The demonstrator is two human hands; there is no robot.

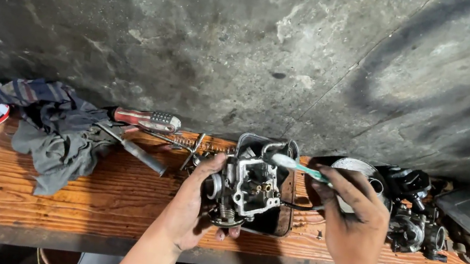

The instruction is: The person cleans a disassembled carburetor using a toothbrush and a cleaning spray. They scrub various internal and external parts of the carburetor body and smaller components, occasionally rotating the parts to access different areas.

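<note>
Head view: over a worn orange wooden bench (82,196), the left hand (188,215) grips a grey metal carburettor body (245,189) while the right hand (352,221) clasps a pale green toothbrush (298,167), best worked gently into its open recesses.

Carburettor (246,191), centre of frame: cast metal, dull grey with small brassy fittings, grimy; toothbrush (299,168) above it: smooth pale green and white plastic. Bench (51,198) along the lower frame: rough, grainy orange-brown wood, oil-stained; rag (55,130) at left: soft, crumpled grey and striped cloth. Screwdriver (147,119), upper left of centre: glossy red-and-clear plastic handle; wall (248,41) above: rough, blotched matt concrete.
</note>
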